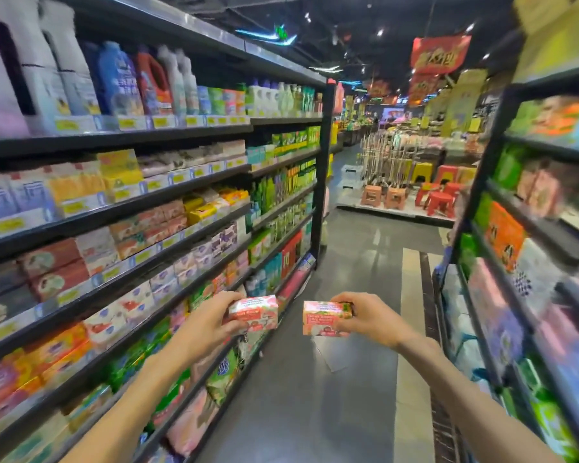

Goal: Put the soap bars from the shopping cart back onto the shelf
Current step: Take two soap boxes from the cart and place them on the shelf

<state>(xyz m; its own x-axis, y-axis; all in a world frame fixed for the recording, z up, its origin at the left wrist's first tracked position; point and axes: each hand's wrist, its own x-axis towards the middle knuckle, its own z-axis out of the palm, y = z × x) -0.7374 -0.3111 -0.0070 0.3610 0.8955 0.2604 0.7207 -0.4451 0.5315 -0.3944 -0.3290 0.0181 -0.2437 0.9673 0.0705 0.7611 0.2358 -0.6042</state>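
My left hand [209,320] grips a pink and white soap bar box [256,314], held out in front of the lower shelves on the left. A second pink soap bar box [323,320] sits in my right hand [370,319], out over the aisle floor. The two boxes are apart, side by side at the same height. The shelf unit [121,208] on the left carries rows of boxed soaps in pink, orange, yellow and green. The shopping cart is not in view.
A second shelf unit [528,228] full of packets lines the right side. The grey aisle floor [358,255] runs ahead between them. Stacked plastic stools [438,202] and brooms stand at the aisle's far end. Detergent bottles [154,85] fill the top left shelf.
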